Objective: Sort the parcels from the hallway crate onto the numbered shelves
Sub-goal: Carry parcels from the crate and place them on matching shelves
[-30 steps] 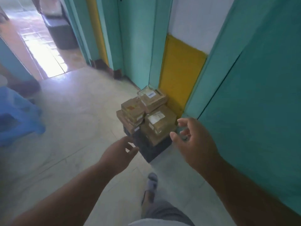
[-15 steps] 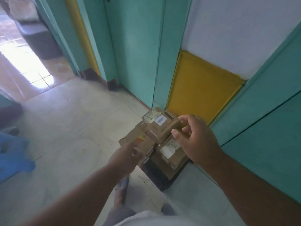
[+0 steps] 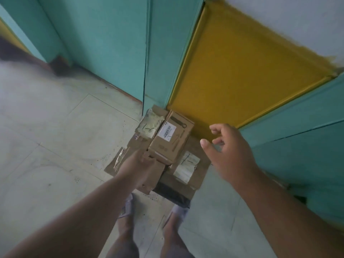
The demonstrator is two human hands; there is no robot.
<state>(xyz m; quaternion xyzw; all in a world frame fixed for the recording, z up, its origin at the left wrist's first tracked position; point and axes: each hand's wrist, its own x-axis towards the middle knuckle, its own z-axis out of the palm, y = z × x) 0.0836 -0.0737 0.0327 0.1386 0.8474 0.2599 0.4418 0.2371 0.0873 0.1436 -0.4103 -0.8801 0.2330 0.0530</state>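
As parcels (image 3: 171,138) wait, right hand (image 3: 230,151) above.

- Left grip (image 3: 139,161): a bare hand with no ring, glove or band to be seen; motion blur softens its outline.
- Left forearm (image 3: 80,218): bare along its whole visible length, entering from about 7 o'clock, with no sleeve or watch in sight.
- Right grip (image 3: 230,151): also bare, with short, plain nails showing on the thumb and fingers.
- Right forearm (image 3: 290,218): bare along its whole visible length, entering from about 4 o'clock.
- Legs (image 3: 128,239): bare at 6 o'clock, with a grey edge, perhaps shorts, at the frame bottom.
- Footwear (image 3: 128,207): pale, open slippers, the left strap carrying a faint print too blurred to read.
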